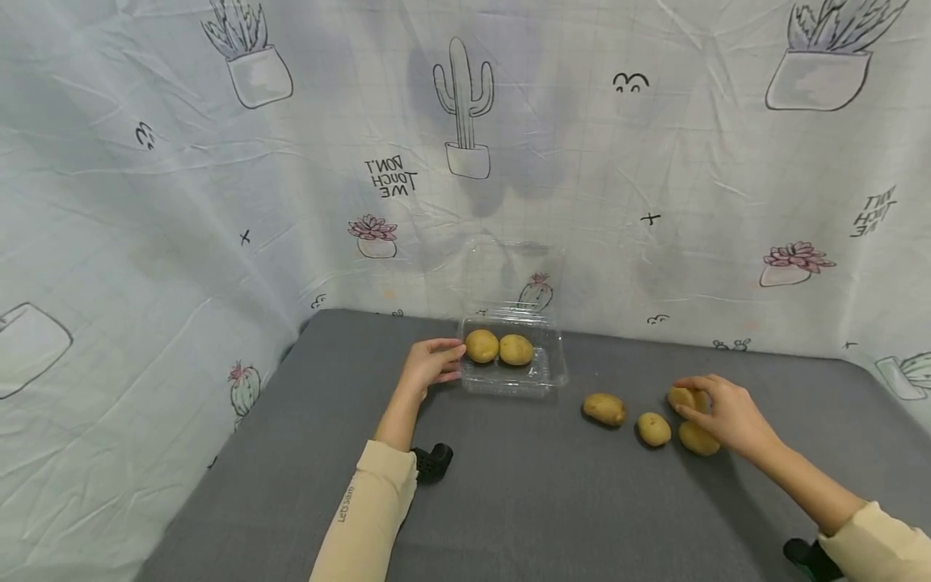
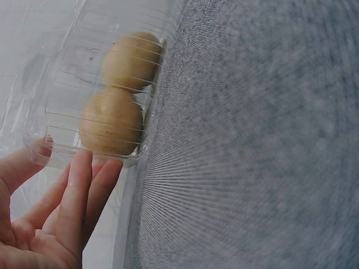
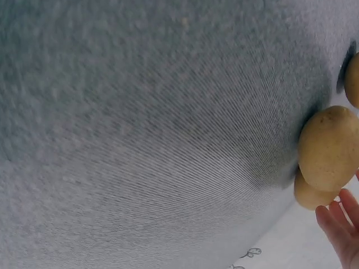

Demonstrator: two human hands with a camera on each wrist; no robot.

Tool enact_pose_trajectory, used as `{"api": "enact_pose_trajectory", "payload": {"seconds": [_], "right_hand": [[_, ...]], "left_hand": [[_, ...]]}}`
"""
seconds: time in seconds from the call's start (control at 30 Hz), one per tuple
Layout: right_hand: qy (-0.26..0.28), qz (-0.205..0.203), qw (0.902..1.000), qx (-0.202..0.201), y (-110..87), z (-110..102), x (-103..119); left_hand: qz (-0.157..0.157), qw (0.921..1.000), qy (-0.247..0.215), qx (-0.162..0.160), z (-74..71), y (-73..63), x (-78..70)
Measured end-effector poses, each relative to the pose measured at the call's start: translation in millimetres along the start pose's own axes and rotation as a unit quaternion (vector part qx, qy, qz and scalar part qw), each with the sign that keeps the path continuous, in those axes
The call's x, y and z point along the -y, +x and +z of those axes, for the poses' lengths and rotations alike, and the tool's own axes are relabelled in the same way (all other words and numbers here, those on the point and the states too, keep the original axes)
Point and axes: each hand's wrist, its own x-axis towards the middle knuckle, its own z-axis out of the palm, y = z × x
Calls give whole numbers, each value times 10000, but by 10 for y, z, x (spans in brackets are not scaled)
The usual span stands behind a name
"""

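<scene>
A clear plastic container [image 1: 550,364] with its lid raised stands at the back of the table. Inside, two yellow potatoes [image 1: 482,346] lie side by side at its left. My left hand [image 1: 434,362] holds the container's left edge, thumb at the rim and fingertips against the wall, as the left wrist view shows. Over at the right, my right hand [image 1: 722,411] has thumb and fingers around a potato [image 1: 682,398], partly hidden by the hand. Just in front of it lies another potato [image 1: 698,439], which blocks part of the right wrist view.
Between the container and my right hand lie an oblong potato [image 1: 604,410] and a small round potato [image 1: 654,429]. Grey cloth covers the table [image 1: 524,501]. A white curtain [image 1: 582,162] with cactus drawings hangs behind and at the sides.
</scene>
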Motion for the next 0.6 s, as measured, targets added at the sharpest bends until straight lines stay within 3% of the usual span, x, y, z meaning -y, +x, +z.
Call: {"api": "enact_pose_trajectory", "payload": {"seconds": [0.37,0.6], "right_hand": [[-202,354,9983,414,70,17,-83],[-246,285,9981,483,100,109,-132]], "left_hand": [[75,10000,-55,16,-17,8,7],[109,9999,-75,31,2,-7,30]]}}
